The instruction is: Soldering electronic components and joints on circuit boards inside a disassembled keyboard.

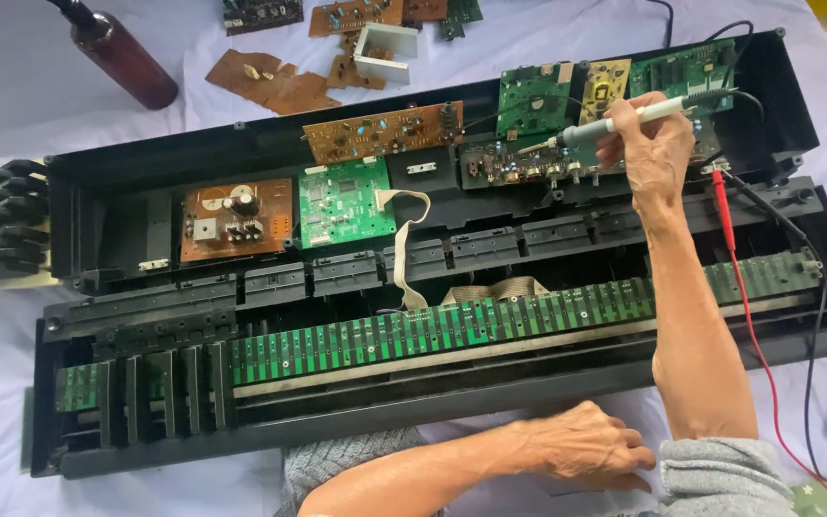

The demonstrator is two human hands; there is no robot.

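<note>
While the left hand (586, 448) rests flat at the near edge, right hand (656, 144) grips soldering iron (624, 119), tip pointing left toward dark circuit board (528, 165).

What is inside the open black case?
Inside the case sit green and brown circuit boards, a ribbon cable and a long green key-contact strip. The right hand covers part of one board.
</note>
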